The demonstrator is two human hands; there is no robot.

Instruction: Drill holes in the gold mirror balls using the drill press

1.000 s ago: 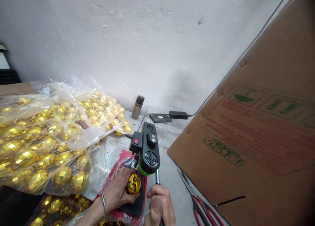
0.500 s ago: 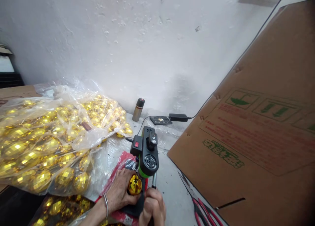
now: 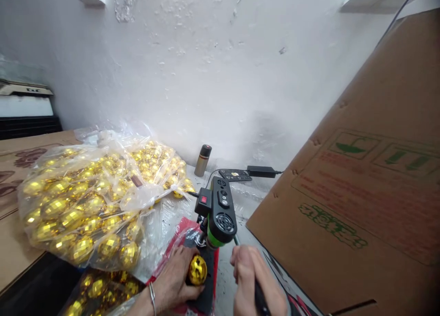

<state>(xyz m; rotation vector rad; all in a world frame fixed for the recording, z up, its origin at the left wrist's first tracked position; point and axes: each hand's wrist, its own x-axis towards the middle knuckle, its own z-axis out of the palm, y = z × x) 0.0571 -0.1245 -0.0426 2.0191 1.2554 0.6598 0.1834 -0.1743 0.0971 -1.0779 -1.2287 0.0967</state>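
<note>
My left hand (image 3: 177, 277), with a bracelet at the wrist, is closed round a gold mirrored ball (image 3: 197, 270) with a dark spot on top. It holds the ball low over the dark base (image 3: 206, 256) of a small bench drill press (image 3: 222, 210), just in front of the black and green machine head. Whether the ball touches the base is hidden. To the right, my right hand (image 3: 256, 279) is wrapped round the black-handled lever (image 3: 261, 301), whose metal rod runs up toward the press. The drill's tip cannot be made out.
Clear plastic bags of gold balls (image 3: 82, 206) fill the left side. A bottle (image 3: 202, 160), a dark phone-like slab (image 3: 235, 174) and a power adapter (image 3: 261, 171) stand by the wall. A large cardboard box (image 3: 343, 192) leans in on the right, with red-handled pliers (image 3: 300, 304) partly hidden below.
My right hand has moved right, away from the press head, with the lever. The ball in my left hand sits a little farther out from the head. The whole view has shifted.
</note>
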